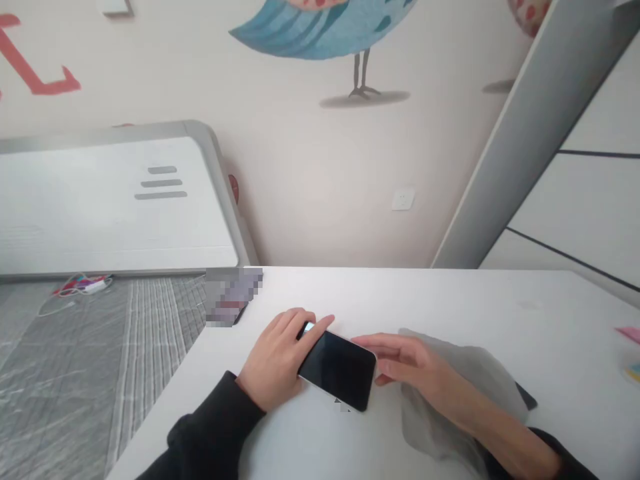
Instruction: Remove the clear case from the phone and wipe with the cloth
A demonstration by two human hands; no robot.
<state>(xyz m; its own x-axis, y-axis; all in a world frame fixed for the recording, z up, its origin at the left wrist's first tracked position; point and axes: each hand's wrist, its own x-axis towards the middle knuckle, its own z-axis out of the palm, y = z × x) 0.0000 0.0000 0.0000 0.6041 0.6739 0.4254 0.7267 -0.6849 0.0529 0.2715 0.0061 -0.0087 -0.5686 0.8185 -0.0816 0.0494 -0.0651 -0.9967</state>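
A flat black rectangular smartphone (pixel 339 370) with a dark, glossy screen and rounded corners lies near the front edge of the plain white tabletop (pixel 450 293), turned at a slant so that one short end points toward the wall. Its screen is unlit apart from a small bright glint at the far left corner. The left hand (pixel 280 357) rests on the table at the phone's left side, fingers curled together along that long edge and touching it, the fingertips up by the glinting corner. The right hand (pixel 415 367) lies at the phone's right end, fingers stretched out and close together, their tips meeting the edge of the phone; whether they grip it or only touch it cannot be told. Under the right hand and wrist spreads a thin, crumpled grey cloth (pixel 465 387), flat on the table just beside the phone. Both forearms wear dark sleeves. Left of the table lies a grey striped mattress (pixel 90 373) carrying a small tangle of white cable (pixel 80 288).
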